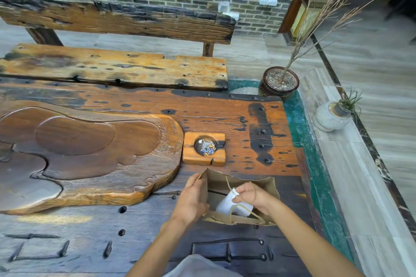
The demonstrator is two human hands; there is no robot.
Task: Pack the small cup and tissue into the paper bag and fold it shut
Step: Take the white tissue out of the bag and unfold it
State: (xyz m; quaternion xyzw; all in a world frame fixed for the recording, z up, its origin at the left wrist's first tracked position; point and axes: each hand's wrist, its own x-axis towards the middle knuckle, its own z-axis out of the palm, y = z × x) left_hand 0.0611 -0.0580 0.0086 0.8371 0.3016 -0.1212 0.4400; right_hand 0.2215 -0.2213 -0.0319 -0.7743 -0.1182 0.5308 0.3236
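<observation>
A brown paper bag (265, 186) stands open on the dark wooden table (247, 119), near its front right. My left hand (191, 200) grips the bag's left wall and holds it apart. My right hand (252, 195) is over the bag's mouth, its fingers pinched on the top of a white tissue (229, 206) that hangs down inside the bag. Twine handles loop across the opening. The small cup is not visible; the tissue and my hand hide the bag's bottom.
A square wooden ashtray (203, 161) with butts sits just behind the bag. A large carved wooden tea tray (90, 153) fills the table's left. Behind the table stands a wooden bench (112, 69). A potted dry branch (279, 85) and a stone vase (329, 117) stand at right.
</observation>
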